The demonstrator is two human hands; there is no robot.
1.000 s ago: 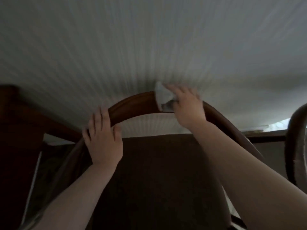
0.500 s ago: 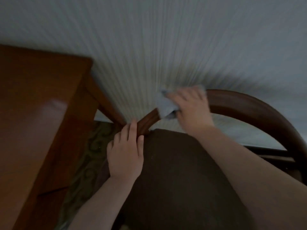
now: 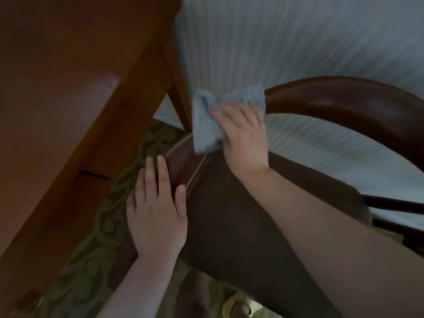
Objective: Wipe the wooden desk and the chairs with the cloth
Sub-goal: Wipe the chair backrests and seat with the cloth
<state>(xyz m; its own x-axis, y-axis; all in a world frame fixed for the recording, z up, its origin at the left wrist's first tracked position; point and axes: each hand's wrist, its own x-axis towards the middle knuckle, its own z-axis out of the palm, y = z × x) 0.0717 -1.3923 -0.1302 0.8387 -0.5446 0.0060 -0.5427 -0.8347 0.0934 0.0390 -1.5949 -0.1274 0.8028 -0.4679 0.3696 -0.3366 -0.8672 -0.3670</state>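
Note:
A chair with a curved dark wooden rail [image 3: 339,104] and a brown upholstered seat [image 3: 241,216] fills the middle and right. My right hand [image 3: 243,136] presses a light blue cloth [image 3: 206,125] onto the left end of the rail, fingers spread over it. My left hand [image 3: 156,210] rests flat on the chair's left edge, fingers straight, holding nothing. The wooden desk [image 3: 64,99] stands at the left, one of its legs just behind the cloth.
A white pleated curtain or wall covering [image 3: 286,42] hangs behind the chair. Green patterned carpet [image 3: 91,260] shows between desk and chair. Dark wooden bars [image 3: 394,207] of the chair frame run at the right edge.
The view swung left and down, so the desk now fills the left. My right hand slid the cloth down the rail's left end; my left hand moved down onto the chair's edge.

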